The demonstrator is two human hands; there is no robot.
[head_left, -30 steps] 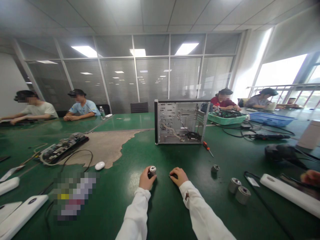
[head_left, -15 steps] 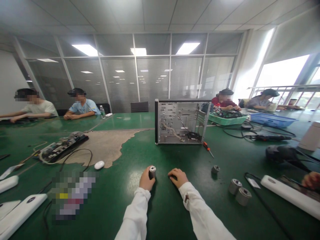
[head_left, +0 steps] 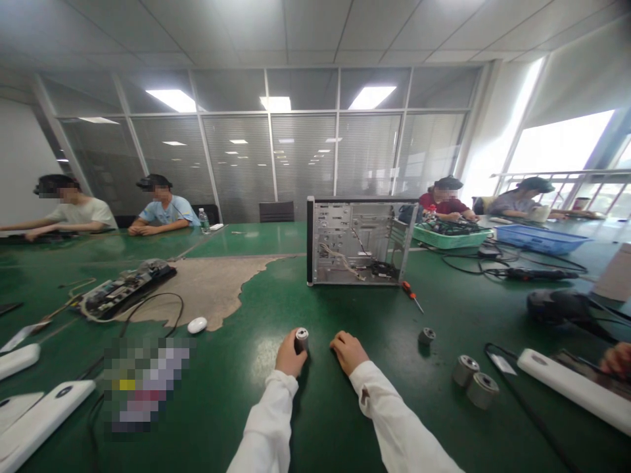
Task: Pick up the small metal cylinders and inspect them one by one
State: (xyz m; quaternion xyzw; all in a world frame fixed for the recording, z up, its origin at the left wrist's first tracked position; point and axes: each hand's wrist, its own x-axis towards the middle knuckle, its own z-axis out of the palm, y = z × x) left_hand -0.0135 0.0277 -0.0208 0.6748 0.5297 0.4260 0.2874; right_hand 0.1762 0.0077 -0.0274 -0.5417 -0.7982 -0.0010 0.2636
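My left hand [head_left: 290,355] is wrapped around a small grey metal cylinder [head_left: 302,339], which stands upright with its round top showing a dark centre. Just to the right, my right hand [head_left: 349,351] rests palm down on the green table [head_left: 335,420], its fingers loosely bent and nothing seen in them. Farther right lies a smaller metal cylinder [head_left: 426,336], apart from both hands. Beyond it, two larger metal cylinders, a rear one [head_left: 465,370] and a front one [head_left: 482,391], sit side by side.
An open computer case [head_left: 359,243] stands ahead, a screwdriver [head_left: 413,297] by its corner. White power strips [head_left: 572,387] lie at both sides. A circuit assembly [head_left: 128,289] and white oval case [head_left: 197,325] are left. Another person's hand [head_left: 616,360] shows at far right; several people sit around.
The view has shifted very slightly. My left hand keeps the metal cylinder in the same place, and my right hand has barely moved on the table.
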